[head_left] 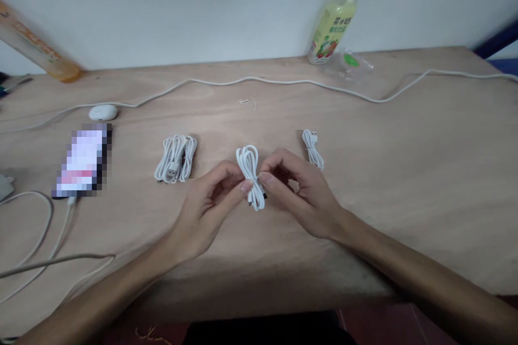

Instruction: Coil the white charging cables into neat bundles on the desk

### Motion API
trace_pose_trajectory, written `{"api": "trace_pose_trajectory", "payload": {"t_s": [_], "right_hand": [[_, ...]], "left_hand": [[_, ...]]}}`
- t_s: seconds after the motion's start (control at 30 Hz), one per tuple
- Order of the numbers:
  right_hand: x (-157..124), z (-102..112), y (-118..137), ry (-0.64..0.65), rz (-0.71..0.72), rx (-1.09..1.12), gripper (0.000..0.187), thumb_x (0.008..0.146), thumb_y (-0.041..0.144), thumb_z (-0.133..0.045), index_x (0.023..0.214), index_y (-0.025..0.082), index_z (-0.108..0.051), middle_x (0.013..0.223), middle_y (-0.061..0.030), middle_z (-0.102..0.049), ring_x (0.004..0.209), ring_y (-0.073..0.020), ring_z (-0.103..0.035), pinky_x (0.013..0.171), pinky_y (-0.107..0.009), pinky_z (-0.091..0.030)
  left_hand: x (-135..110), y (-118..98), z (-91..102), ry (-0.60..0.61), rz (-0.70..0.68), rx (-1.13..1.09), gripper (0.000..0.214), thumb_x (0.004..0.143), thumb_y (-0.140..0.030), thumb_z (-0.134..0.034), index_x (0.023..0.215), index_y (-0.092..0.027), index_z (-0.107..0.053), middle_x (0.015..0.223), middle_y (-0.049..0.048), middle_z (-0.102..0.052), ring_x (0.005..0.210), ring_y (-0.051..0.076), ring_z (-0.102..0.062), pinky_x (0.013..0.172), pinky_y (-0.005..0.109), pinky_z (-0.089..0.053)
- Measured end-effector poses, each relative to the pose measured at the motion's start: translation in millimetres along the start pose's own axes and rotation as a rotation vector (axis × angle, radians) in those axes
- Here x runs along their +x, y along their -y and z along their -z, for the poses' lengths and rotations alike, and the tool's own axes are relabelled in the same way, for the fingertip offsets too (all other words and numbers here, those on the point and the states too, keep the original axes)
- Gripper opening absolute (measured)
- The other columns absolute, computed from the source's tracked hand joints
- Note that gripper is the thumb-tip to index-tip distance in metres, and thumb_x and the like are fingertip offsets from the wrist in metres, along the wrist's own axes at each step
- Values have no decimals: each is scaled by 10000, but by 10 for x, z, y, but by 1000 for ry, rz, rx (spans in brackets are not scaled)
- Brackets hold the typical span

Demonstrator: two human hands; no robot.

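Bare forearms [133, 272] up front, left hand [208, 207] and right hand [309, 194] fingers [279, 190] pinch this white cable [251, 170]: looped bundle, cinched waist, dark-tipped plug [264, 195].

Left grip [208, 205], right grip [309, 191] pinching; thumbs [245, 186] close, other fingers [285, 158] apparently curled.

Both hands bare: left hand [210, 210], right hand [305, 194]. Slim fingers, thumbs a bit broader, smooth backs. Thumbnails [245, 186] look short and rounded; other nails too small to judge. Wrists narrow. Left forearm [121, 275], over the table's [404, 161] near left part: bare, slender, smooth outline. Right forearm [413, 264], over the table's near right part: same build, also bare right out to the picture edge. Black clothing [263, 331] below the table's near edge, roughly mid-width; reads as one flat dark patch, fabric and cut can't be made out.
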State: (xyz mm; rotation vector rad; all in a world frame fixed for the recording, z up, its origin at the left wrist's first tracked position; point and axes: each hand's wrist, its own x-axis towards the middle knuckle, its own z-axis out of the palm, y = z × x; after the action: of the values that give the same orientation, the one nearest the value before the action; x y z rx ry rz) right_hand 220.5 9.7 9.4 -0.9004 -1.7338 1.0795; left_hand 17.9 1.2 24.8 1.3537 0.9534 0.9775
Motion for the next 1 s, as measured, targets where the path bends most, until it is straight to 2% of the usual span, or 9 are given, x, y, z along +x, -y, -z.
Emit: {"api": "trace_pose_trajectory", "payload": {"t_s": [0.37, 0.53, 0.67, 0.83, 0.93, 1.0], "right_hand": [[22, 47, -9, 25, 47, -69, 126, 1079, 226, -612, 953, 229, -618, 825, 23, -580, 685, -132, -508, 612, -284, -416], [19, 41, -14, 3, 89, -90, 126, 1068, 179, -630, 951, 225, -626, 843, 21, -600, 694, -131, -526, 626, -283, -439], [10, 54, -20, -1, 220, -184, 116, 1083, 178, -627, 980, 230, -616, 876, 4, -605, 749, -151, -562, 665, -295, -484], [0, 83, -33, 6, 444, -431, 96, 1112, 160, -571, 1109, 227, -640, 1001, -57, -708, 890, -196, -678, 736, -323, -563], [-2, 92, -41, 5, 535, -530, 138, 1117, 153, -545, 1158, 235, -647, 1003, -63, -726, 917, -212, -702, 751, -338, -588], [-5, 90, -42, -7, 524, -520, 129, 1114, 151, -551, 1147, 236, -643, 1004, -60, -718, 916, -207, -696, 747, -335, -586]], "left_hand": [[20, -6, 48, 46, 69, -39, 172, 997, -319, -770, 868, -209, -743, 801, -1, -689, 749, 164, -623, 744, 273, -534], [27, 72, 66, 139, 140, -287, 178, 1020, -343, -767, 911, -203, -774, 795, -8, -664, 754, 139, -631, 741, 240, -555], [39, 68, 52, 163, 292, -501, 192, 956, -351, -850, 893, -180, -789, 797, 6, -662, 712, 129, -630, 668, 225, -593], [55, 13, 58, 241, 529, -715, 192, 917, -315, -885, 903, -147, -793, 734, 16, -671, 614, 128, -622, 546, 229, -631], [59, 2, 55, 268, 576, -737, 231, 922, -335, -880, 861, -133, -786, 683, 3, -649, 565, 102, -607, 536, 196, -619], [50, 19, 42, 259, 530, -663, 283, 938, -384, -860, 831, -140, -763, 677, 2, -652, 552, 105, -613, 523, 202, -611]]}}
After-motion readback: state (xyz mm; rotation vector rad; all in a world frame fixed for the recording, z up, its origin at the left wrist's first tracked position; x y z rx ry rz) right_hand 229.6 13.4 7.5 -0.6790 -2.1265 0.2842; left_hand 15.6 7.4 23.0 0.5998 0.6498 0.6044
